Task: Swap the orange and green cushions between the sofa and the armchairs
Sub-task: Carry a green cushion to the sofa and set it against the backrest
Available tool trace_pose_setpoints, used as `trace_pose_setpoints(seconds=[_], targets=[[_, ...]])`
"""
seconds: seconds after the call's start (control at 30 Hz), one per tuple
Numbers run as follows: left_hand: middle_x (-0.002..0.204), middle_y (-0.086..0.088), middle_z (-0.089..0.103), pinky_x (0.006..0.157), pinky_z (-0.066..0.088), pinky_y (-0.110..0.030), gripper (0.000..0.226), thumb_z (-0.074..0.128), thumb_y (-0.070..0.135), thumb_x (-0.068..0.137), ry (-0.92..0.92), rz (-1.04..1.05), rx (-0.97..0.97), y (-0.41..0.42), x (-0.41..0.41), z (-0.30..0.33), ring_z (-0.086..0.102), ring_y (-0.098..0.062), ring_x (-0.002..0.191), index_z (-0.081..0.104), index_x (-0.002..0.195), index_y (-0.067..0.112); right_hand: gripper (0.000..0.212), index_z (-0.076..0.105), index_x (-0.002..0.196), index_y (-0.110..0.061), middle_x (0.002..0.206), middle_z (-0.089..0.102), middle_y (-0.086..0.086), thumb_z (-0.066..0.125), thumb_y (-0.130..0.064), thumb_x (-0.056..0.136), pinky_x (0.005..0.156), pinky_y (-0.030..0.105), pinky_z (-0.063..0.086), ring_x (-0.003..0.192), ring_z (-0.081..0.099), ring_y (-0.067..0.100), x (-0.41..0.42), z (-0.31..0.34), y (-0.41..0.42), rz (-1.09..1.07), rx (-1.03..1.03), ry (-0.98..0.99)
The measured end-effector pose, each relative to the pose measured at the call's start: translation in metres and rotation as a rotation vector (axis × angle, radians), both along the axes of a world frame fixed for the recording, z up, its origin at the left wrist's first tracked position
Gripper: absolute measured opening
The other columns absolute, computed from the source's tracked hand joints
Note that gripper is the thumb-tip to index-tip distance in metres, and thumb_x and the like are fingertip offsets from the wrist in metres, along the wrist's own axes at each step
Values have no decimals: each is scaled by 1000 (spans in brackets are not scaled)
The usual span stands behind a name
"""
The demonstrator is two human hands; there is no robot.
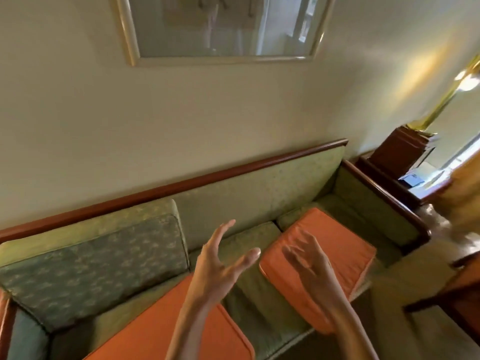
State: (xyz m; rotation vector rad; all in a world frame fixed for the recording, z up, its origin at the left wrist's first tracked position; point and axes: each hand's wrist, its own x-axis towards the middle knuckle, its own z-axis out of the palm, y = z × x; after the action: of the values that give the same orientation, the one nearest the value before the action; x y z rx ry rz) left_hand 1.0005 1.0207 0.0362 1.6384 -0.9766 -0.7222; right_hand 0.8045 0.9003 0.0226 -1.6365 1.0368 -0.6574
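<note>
We're standing over a green sofa [259, 196] with a dark wood rail along its back, pushed against a plain pale wall [78, 126] with a framed picture [220, 27] hanging above.

Both grips are empty and spread wide, held up in the air over the seat. Our left hand [220, 266] has its fingers fanned with the thumb out to the side, and our right hand [309, 261] is a bit blurred but clearly holding nothing.

Right behind and under the right grip lies one orange cushion [337, 250], flat on the seat with its near edge hanging slightly over the sofa front. Below the left grip, near our forearm, a second orange cushion [161, 326] lies flat too. Up and left of the left grip, a green patterned cushion [98, 261] leans against the backrest.

The stretch of seat between the two orange ones is bare. Past the sofa's wooden arm on the right grip's side sits a dark wood side table [397, 157] with a brass lamp [446, 100].
</note>
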Motion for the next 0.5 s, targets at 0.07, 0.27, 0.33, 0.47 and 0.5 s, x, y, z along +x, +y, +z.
trace_pose_setpoints(seconds=[0.07, 0.27, 0.33, 0.47, 0.5], targets=[[145, 32, 40, 106, 31, -20, 86, 70, 82, 65, -36, -74, -42, -30, -57, 20, 33, 15, 133, 40, 141, 55, 73, 38, 144, -37, 142, 51, -9, 68, -60, 81, 101, 37, 50, 126, 53, 6, -63, 8, -13, -71, -18, -4], [140, 44, 27, 93, 29, -13, 94, 69, 79, 62, -82, -290, -165, -126, -232, 72, 30, 24, 123, 33, 145, 55, 74, 45, 138, -40, 136, 57, -11, 72, -66, 74, 86, 26, 56, 118, 59, 2, -244, 56, -41, -349, -81, -160], [149, 31, 28, 95, 32, -26, 90, 70, 76, 64, -91, -382, -168, -153, -287, 82, 29, 8, 132, 30, 143, 59, 80, 45, 139, -40, 135, 57, -13, 72, -67, 69, 84, 24, 56, 120, 58, 2, -296, 71, -48, -472, -143, -182], [150, 25, 26, 96, 30, -27, 85, 75, 69, 72, -101, -566, -187, -208, -387, 95, 25, 2, 134, 31, 144, 57, 74, 43, 135, -48, 135, 55, -18, 66, -73, 69, 83, 21, 54, 121, 56, -2, -389, 88, -65, -701, -245, -141], [146, 27, 26, 97, 28, -27, 84, 74, 67, 74, -119, -600, -182, -222, -409, 97, 24, 3, 132, 30, 145, 55, 72, 42, 133, -52, 135, 54, -19, 65, -74, 69, 83, 19, 52, 121, 55, -2, -410, 91, -70, -738, -263, -129]])
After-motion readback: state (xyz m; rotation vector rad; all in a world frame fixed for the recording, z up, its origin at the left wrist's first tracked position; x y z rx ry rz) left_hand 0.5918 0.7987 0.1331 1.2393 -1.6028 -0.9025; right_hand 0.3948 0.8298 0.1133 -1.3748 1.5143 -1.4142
